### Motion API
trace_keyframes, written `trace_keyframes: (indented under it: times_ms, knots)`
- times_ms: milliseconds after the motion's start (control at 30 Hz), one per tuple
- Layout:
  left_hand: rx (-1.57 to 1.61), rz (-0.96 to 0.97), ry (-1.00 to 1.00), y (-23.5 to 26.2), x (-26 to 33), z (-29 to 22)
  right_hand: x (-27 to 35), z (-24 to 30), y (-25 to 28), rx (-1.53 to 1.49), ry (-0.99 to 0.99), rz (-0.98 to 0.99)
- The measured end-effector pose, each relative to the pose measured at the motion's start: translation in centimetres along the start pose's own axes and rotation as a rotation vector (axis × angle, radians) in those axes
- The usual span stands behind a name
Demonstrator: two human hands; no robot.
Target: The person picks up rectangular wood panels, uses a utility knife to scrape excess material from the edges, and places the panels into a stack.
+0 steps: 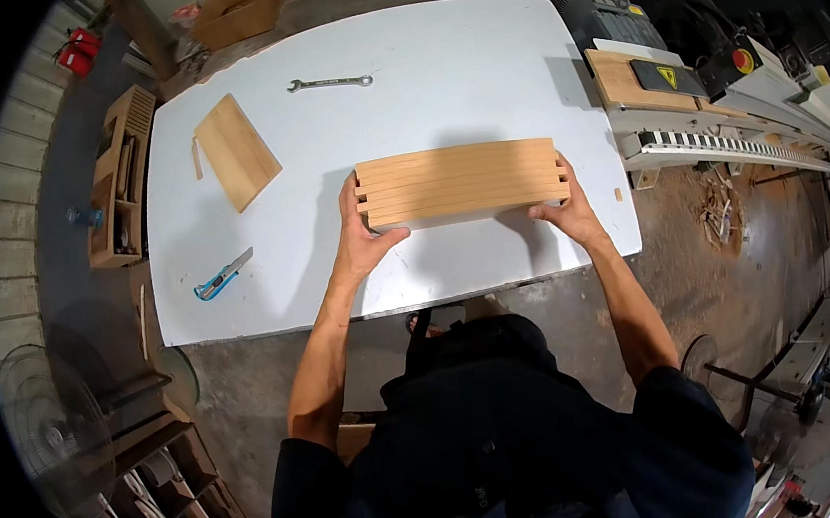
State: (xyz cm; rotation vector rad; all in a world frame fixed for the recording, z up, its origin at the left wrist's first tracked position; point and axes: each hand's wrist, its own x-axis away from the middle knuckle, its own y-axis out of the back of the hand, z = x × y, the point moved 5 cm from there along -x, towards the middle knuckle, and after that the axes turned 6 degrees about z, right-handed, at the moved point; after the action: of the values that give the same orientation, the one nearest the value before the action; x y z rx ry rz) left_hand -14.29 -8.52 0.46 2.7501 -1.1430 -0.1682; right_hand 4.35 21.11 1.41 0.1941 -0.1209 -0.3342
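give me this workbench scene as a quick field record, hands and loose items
surface: white rectangular tabletop
left hand: grips left end of stack of long pale wooden slats
right hand: grips right end of stack
wooden board: flat, left of stack, apart
steel open-end wrench: far side of tabletop
blue utility knife: near left edge

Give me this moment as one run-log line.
left hand: grips slatted wooden block, left end | right hand: grips right end | block: flat on white table
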Motion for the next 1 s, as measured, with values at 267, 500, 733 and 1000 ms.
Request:
trace_keyframes:
  times_ms: [267, 500, 733, 1000]
  knots:
    - [0.271, 0.029, -0.007, -1.1, -0.5, -1.4, -0.4, 0.4, -1.3, -0.329, 0.086, -0.054]
    - [0.226, 0.107, 0.062, -0.7, -0.5, -1.6, -0.3, 1.2, -0.3, -0.134, 0.125, -0.004]
    - [0.167, 0.182, 0.097, 0.1, -0.7, -0.7, -0.5, 1.3, 0.4, -0.131, -0.059, 0.105]
    - [-0.066, 0.267, 0.191, 1.9, -1.8, 0.1, -1.8, 0.9, 1.5, 0.217, -0.029, 0.155]
